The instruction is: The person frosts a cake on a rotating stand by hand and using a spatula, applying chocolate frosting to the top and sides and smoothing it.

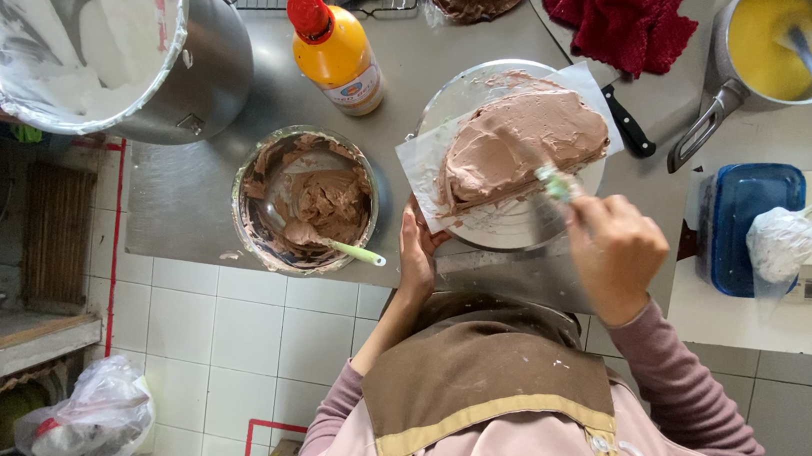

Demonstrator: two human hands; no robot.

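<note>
My right hand (pixel 614 255) is fisted tight around a green-handled spatula (pixel 559 186), its blade touching the chocolate-frosted cake (pixel 521 140) on the round metal turntable (pixel 506 231). My left hand (pixel 418 251), fingers loosely open, rests against the turntable's near edge.

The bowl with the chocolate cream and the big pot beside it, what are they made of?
The bowl looks like thin metal, judging by its shiny rim, though cream hides most of it. The big pot looks like brushed steel: dull grey sheen and a riveted handle.
</note>
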